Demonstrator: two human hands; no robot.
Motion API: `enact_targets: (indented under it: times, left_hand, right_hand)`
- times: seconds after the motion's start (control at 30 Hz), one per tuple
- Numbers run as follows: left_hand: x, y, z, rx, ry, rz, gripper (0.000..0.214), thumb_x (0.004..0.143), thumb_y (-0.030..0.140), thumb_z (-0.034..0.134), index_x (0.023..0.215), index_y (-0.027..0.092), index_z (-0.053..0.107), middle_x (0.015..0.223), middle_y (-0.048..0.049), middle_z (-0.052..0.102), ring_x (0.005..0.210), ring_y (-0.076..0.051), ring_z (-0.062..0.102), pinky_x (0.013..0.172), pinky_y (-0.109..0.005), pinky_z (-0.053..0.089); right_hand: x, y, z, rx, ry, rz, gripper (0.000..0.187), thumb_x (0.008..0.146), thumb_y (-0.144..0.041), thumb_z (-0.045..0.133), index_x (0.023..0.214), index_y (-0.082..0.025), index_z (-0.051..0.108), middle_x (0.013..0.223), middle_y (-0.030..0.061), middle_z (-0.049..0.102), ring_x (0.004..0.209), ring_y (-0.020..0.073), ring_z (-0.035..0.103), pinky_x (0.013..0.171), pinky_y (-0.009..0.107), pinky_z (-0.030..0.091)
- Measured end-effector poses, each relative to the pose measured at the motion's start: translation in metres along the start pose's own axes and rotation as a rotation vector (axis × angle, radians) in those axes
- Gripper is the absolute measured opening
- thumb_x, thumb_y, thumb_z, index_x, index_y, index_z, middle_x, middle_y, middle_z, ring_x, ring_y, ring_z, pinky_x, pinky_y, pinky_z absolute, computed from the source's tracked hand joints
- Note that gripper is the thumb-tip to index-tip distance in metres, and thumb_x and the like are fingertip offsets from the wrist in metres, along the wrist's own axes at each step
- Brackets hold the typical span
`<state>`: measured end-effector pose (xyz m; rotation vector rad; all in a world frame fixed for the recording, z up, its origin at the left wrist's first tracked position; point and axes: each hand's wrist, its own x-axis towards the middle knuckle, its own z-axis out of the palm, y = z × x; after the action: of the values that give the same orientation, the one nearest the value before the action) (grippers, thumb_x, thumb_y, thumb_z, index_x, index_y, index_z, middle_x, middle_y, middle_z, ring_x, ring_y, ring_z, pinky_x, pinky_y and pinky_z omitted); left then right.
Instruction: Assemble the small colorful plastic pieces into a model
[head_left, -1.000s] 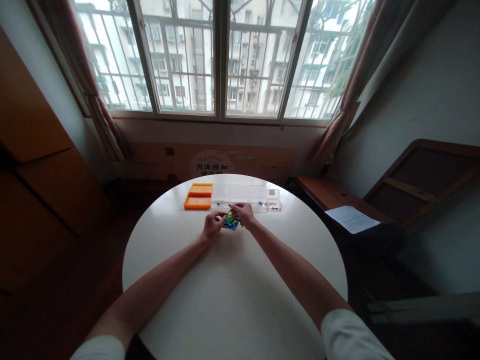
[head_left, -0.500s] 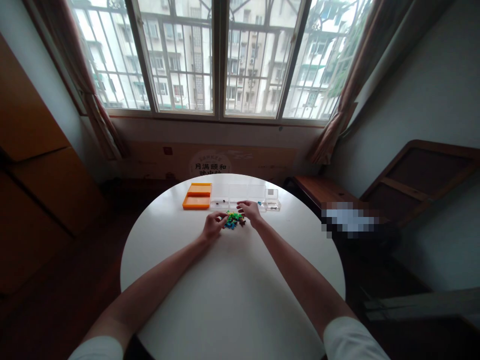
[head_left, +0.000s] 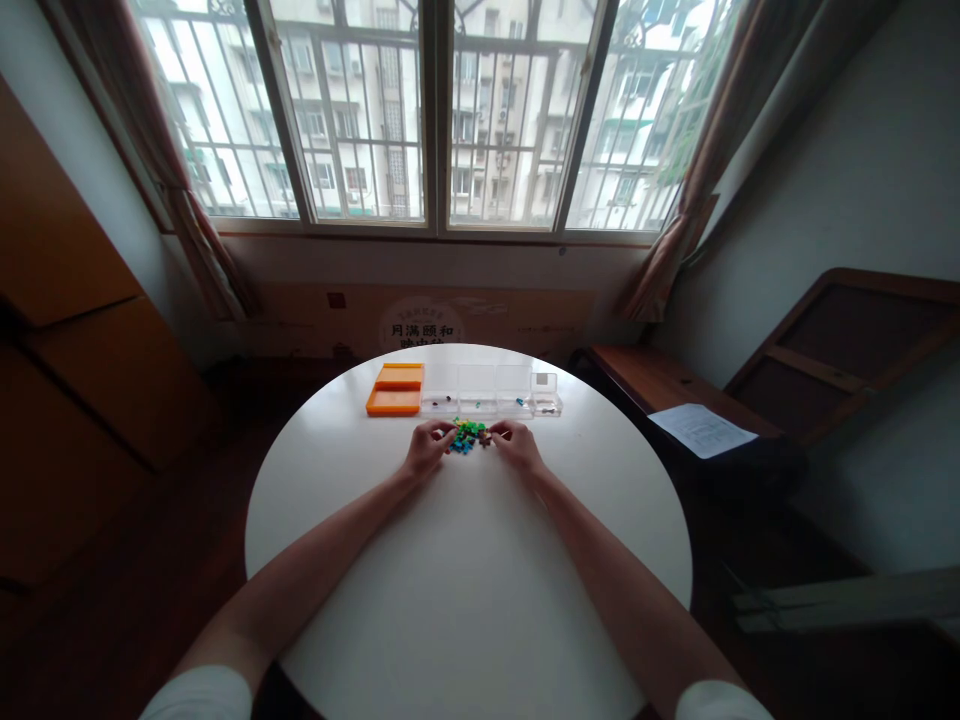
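Note:
A small heap of green, blue, yellow and dark brown plastic pieces (head_left: 469, 434) lies on the white round table, between my two hands. At the heap's left edge my left hand (head_left: 430, 447) has thumb and fingertips drawn together; whatever they pinch is too small to name. My right hand (head_left: 516, 444) touches the right edge, beside the brown pieces, its fingers also pinched. Just behind the heap stand clear plastic boxes (head_left: 459, 402) holding a few tiny pieces: dark ones on the left, a green one (head_left: 478, 405) in the middle, a blue one (head_left: 519, 402) on the right.
An orange open box (head_left: 395, 402) stands left of the clear boxes. At their right end is a smaller clear box (head_left: 546, 408) with its lid up. Right of the table, a paper sheet (head_left: 702, 430) lies on a wooden chair (head_left: 645, 380). A barred window fills the back.
My right hand has come back from over the clear boxes to the heap's right edge, its fingers closing. The green piece in the middle box is now in view. My left hand stays put.

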<state>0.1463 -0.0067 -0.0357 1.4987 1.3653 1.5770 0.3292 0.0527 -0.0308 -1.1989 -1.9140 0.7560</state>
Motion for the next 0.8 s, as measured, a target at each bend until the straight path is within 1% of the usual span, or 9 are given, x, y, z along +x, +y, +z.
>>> enact_targets:
  times: [0.1, 0.27, 0.37, 0.5, 0.67, 0.8]
  left_hand:
    - [-0.001, 0.002, 0.0, 0.001, -0.009, -0.007, 0.026, 0.068, 0.035, 0.064, 0.074, 0.01, 0.065, 0.07, -0.0061, 0.064, 0.044, -0.008, 0.053, 0.038, -0.018, 0.042]
    - [-0.002, 0.005, 0.0, 0.002, -0.018, -0.018, 0.026, 0.067, 0.035, 0.064, 0.073, 0.01, 0.065, 0.071, -0.0062, 0.064, 0.044, -0.008, 0.053, 0.039, -0.019, 0.042]
    - [-0.001, 0.005, 0.0, 0.003, -0.017, -0.024, 0.026, 0.067, 0.035, 0.064, 0.073, 0.01, 0.065, 0.071, -0.0063, 0.064, 0.044, -0.008, 0.053, 0.039, -0.019, 0.042]
    - [0.0, 0.002, 0.0, 0.004, -0.023, -0.023, 0.026, 0.068, 0.035, 0.064, 0.074, 0.01, 0.066, 0.071, -0.0064, 0.064, 0.044, -0.008, 0.053, 0.039, -0.019, 0.042]
    - [0.001, -0.003, 0.0, -0.002, -0.022, -0.006, 0.027, 0.068, 0.036, 0.063, 0.075, 0.01, 0.065, 0.073, -0.0065, 0.064, 0.045, -0.008, 0.053, 0.039, -0.019, 0.043]
    - [0.001, -0.004, 0.0, -0.001, -0.024, -0.002, 0.027, 0.068, 0.036, 0.063, 0.075, 0.01, 0.065, 0.074, -0.007, 0.064, 0.045, -0.008, 0.053, 0.039, -0.019, 0.043]
  right_hand:
    - [-0.003, -0.003, -0.003, -0.058, -0.049, -0.016, 0.013, 0.066, -0.015, 0.053, 0.073, -0.015, 0.065, 0.071, 0.0038, 0.066, 0.058, 0.0125, 0.059, 0.055, 0.021, 0.043]
    - [-0.009, -0.001, -0.001, -0.108, -0.066, -0.103, 0.012, 0.067, -0.016, 0.054, 0.073, -0.016, 0.065, 0.069, 0.0024, 0.063, 0.059, 0.0118, 0.056, 0.056, 0.021, 0.042]
    - [-0.01, 0.002, 0.005, -0.102, -0.031, -0.131, 0.011, 0.068, -0.017, 0.054, 0.074, -0.016, 0.063, 0.068, 0.0022, 0.061, 0.058, 0.0115, 0.054, 0.056, 0.021, 0.042]
    - [-0.011, 0.004, 0.011, -0.1, 0.029, -0.149, 0.011, 0.07, -0.017, 0.054, 0.077, -0.016, 0.063, 0.074, 0.0029, 0.06, 0.056, 0.01, 0.052, 0.058, 0.022, 0.043]
    - [-0.012, 0.003, 0.012, -0.141, 0.045, -0.134, 0.009, 0.071, -0.016, 0.055, 0.073, -0.015, 0.063, 0.076, 0.0035, 0.057, 0.061, 0.0112, 0.052, 0.062, 0.024, 0.043]
    - [-0.014, 0.0, 0.01, -0.167, 0.039, -0.132, 0.011, 0.07, -0.013, 0.053, 0.072, -0.015, 0.064, 0.075, 0.0037, 0.055, 0.064, 0.0116, 0.052, 0.064, 0.024, 0.041]
